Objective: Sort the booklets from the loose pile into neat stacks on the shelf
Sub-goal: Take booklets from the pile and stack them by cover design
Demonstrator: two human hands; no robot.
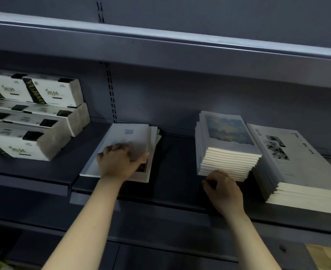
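Looking down from the head camera, two bare forearms reach onto a dark grey shelf (pixel 176 168). The left hand (pixel 119 162) lies on the loose pile of booklets (pixel 129 137), a few pale covers fanned askew, with a film-strip booklet (pixel 143 168) showing under the thumb. Its fingers are bent over the top cover, but motion blur smears them, so I cannot tell whether they pinch it or only press on it.

The right hand (pixel 224 191) sits at the near foot of the squared blue-cover stack (pixel 229 137). Its back faces the camera and hides the fingertips, so it cannot be told whether it grasps the lowest booklets. Just beside that stack on the right stands the lower photo-cover stack (pixel 289 168), whose near corner meets the frame edge; its title lettering is too broken to read.

Far left, piled white tissue packs (pixel 43 114) are cut off by the frame. An upper shelf (pixel 160 49) crosses above.
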